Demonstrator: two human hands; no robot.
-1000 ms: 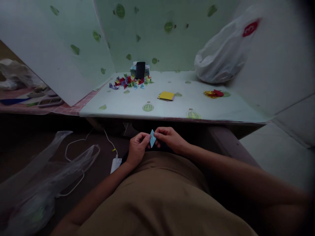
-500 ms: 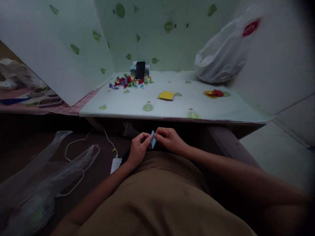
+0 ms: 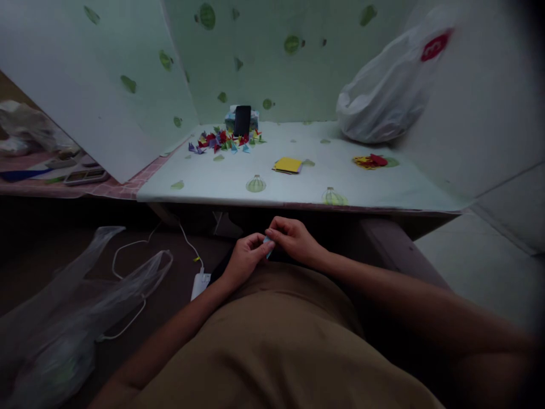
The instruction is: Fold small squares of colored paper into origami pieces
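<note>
One paper piece — light blue

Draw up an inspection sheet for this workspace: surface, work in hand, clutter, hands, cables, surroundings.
Surface: white table covering printed with green motifs.
Work in hand: small light-blue folded paper, mostly hidden.
Clutter: multicoloured folded-paper heap, propped black phone, yellow-topped square paper stack, red-and-yellow paper pile, bulging white plastic bag.
Hands: bare left hand and right hand, both pinching the paper.
Cables: thin white cable running to a white plastic device.
Surroundings: pale-green printed panel behind.
</note>
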